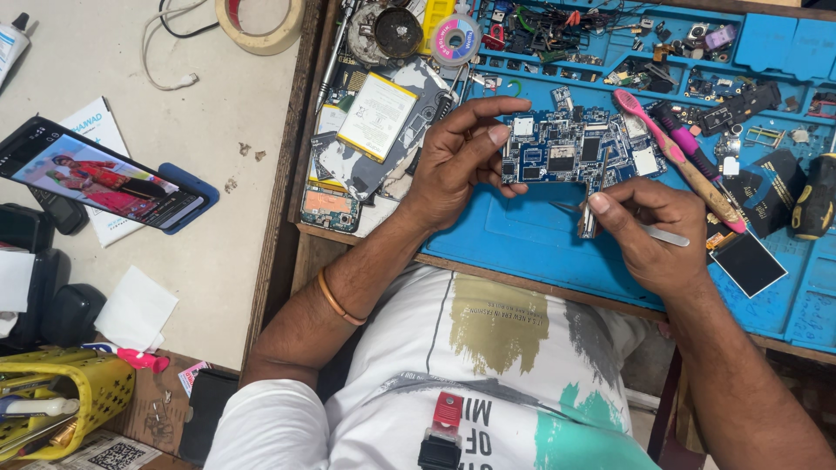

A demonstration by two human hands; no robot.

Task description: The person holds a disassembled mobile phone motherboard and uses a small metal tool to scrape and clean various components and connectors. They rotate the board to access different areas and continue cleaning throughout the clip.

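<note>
Over the blue work mat (531,239), a blue circuit board (570,157) is held just above the mat's upper middle. The left hand (457,161) is clamped on the board's left edge, thumb in front and fingers curled behind it. The right hand (649,231), below and to the right of the board, is closed around thin metal tweezers (666,235) whose tip meets the board's lower edge beside a small hanging connector. Just right of the board a pink-handled brush (670,152) lies slantwise on the mat, with a yellow-and-black screwdriver handle (814,200) farther right. Left of the board, off the mat, rest a flat white battery (376,116) and opened phone parts. Far left of the board, on the pale tabletop (218,252), a smartphone (96,174) leans on a stand, its screen lit.
</note>
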